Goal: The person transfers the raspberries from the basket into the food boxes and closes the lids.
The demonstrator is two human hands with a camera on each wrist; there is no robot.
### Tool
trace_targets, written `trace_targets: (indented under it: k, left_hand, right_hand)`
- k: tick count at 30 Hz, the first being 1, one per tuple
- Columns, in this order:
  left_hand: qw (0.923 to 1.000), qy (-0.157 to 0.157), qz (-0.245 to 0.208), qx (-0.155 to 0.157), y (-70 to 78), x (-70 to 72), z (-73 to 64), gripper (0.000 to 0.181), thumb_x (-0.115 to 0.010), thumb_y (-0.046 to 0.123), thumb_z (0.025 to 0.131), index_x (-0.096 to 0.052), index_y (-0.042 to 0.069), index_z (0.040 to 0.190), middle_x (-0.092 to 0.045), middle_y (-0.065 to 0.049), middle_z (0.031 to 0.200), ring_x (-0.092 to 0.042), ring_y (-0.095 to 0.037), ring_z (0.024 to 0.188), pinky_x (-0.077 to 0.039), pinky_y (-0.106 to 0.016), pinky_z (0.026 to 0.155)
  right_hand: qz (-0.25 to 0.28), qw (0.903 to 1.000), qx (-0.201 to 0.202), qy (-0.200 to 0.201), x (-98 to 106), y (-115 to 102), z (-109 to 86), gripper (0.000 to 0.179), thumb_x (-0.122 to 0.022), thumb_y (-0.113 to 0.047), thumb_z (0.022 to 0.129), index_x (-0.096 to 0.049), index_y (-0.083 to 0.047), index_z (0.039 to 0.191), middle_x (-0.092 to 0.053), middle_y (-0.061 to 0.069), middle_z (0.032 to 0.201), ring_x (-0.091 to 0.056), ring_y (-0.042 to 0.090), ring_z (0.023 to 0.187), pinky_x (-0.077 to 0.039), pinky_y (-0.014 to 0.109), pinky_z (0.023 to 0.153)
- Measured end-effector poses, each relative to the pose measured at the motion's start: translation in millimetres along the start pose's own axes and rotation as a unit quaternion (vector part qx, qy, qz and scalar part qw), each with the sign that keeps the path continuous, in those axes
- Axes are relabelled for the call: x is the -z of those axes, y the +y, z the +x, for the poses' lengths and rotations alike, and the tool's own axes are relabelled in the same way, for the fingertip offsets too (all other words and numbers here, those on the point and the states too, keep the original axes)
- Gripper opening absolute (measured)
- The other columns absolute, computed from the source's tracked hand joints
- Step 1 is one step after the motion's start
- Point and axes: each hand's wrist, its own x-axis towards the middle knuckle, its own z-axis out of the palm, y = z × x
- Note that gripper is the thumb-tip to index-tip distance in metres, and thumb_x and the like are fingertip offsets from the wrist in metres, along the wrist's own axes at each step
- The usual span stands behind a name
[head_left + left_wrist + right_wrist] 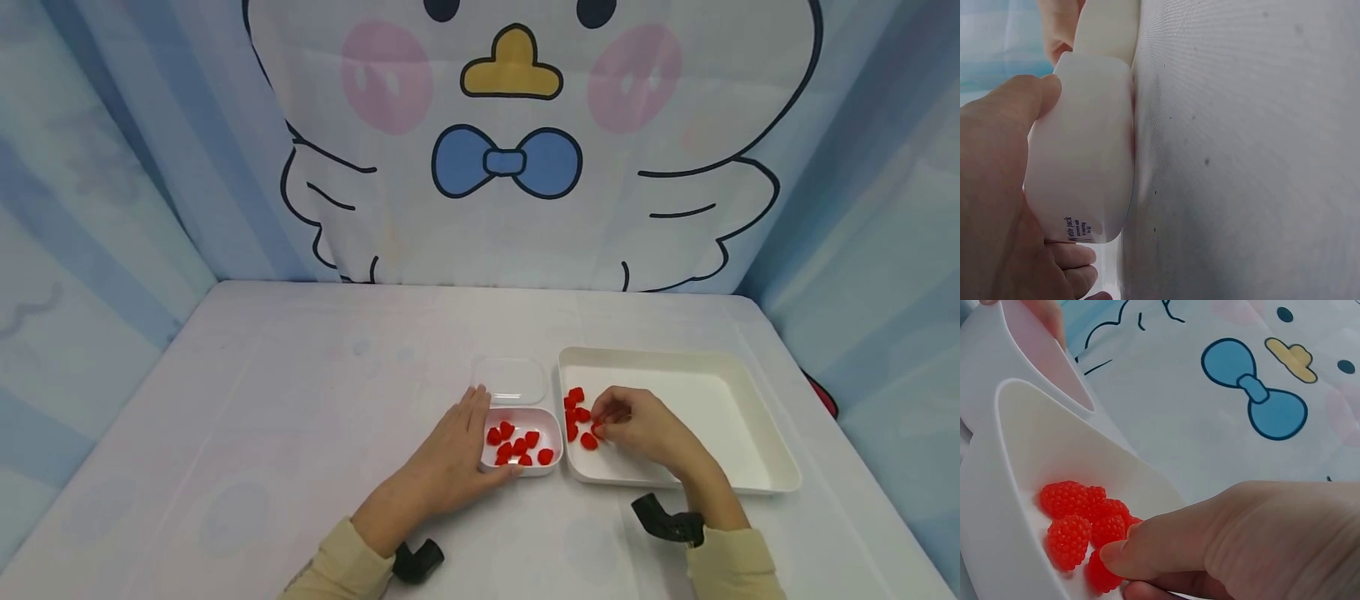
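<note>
A small white plastic box (537,472) with several red raspberries (520,447) inside stands on the table. My left hand (444,462) holds this box from its left and front sides, the thumb at the front rim; in the left wrist view, printed lettering (1079,229) shows on the wall. Over the left end of a cream tray (697,408), my right hand (648,427) pinches a raspberry (1102,575) between thumb and fingers. More raspberries (1067,540) lie beside it against the tray's left wall. Part of the pinched one is hidden by the fingertips.
The box's clear lid (512,380) lies behind it. Box and tray stand side by side, almost touching. A white cloth (247,433) covers the table, and printed curtains (507,233) stand at the back and both sides.
</note>
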Motion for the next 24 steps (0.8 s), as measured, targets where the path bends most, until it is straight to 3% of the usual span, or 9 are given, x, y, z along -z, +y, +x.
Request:
trace_targets:
  k: [14, 24]
  left_hand:
    - [1.0, 0.002, 0.003, -0.006, -0.6, 0.5, 0.2, 0.103, -0.059, 0.065, 0.087, -0.016, 0.003, 0.157, -0.02, -0.013, 0.165, -0.018, -0.029, 0.154, -0.025, -0.046, 0.123]
    - [1.0, -0.003, -0.001, 0.0, -1.2, 0.5, -0.2, 0.104, -0.06, 0.065, 0.087, -0.015, 0.004, 0.158, -0.019, -0.012, 0.166, -0.017, -0.029, 0.154, -0.025, -0.046, 0.123]
  right_hand:
    - [0.011, 0.9988, -0.01, 0.047, 3.6, -3.8, -3.2, 0.016, -0.065, -0.009, 0.091, -0.065, -0.007, 0.107, -0.067, 0.008, 0.106, -0.064, 0.026, 0.102, -0.057, 0.038, 0.086]
    - [0.021, 0.9965, 0.007, 0.08, 3.2, -7.5, -1.4, 0.02, -0.062, -0.009, 0.093, -0.063, -0.007, 0.113, -0.065, 0.01, 0.112, -0.065, 0.028, 0.106, -0.059, 0.04, 0.091]
